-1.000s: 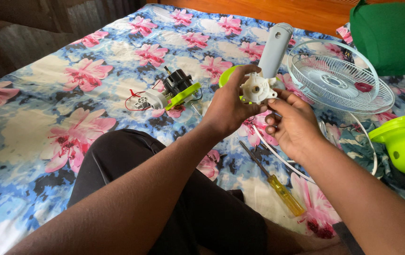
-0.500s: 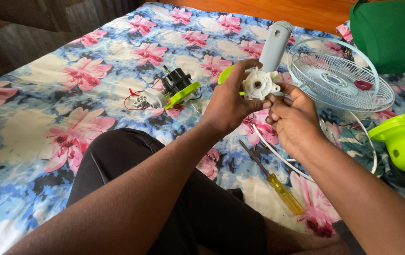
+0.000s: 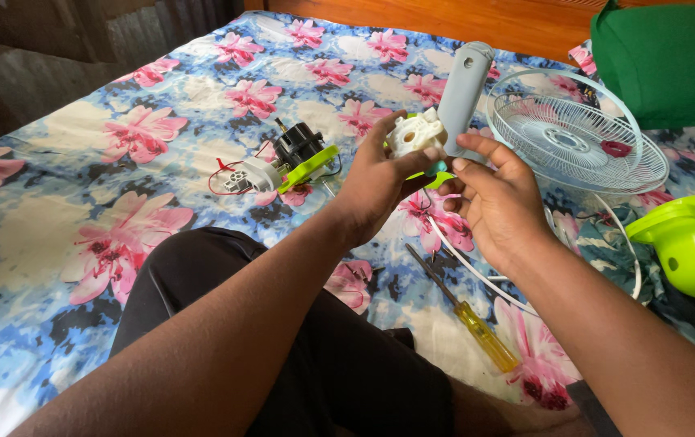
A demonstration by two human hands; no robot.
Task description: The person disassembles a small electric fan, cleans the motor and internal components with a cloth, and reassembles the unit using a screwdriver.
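Note:
My left hand (image 3: 380, 182) grips a small white plastic gearbox part (image 3: 414, 133) between thumb and fingers, held up over the flowered bedsheet. My right hand (image 3: 497, 198) is just to its right, fingers half curled, fingertips touching the underside of the same part near a small green piece (image 3: 438, 171). A grey fan stem (image 3: 462, 97) stands right behind the part. Left of my hands, a black fan motor (image 3: 297, 146) on a lime green bracket lies on the sheet with a white switch block and red wires (image 3: 244, 176).
A white wire fan guard (image 3: 578, 133) lies at the right back. A lime green fan housing (image 3: 691, 243) sits at the right edge. A yellow-handled screwdriver (image 3: 469, 317) lies by my right forearm. A white cord (image 3: 477, 271) runs under my right hand. A green cushion (image 3: 671, 57) is far right.
Both hands have lifted the white part slightly and turned it. My right fingers have shifted from beside it to under it.

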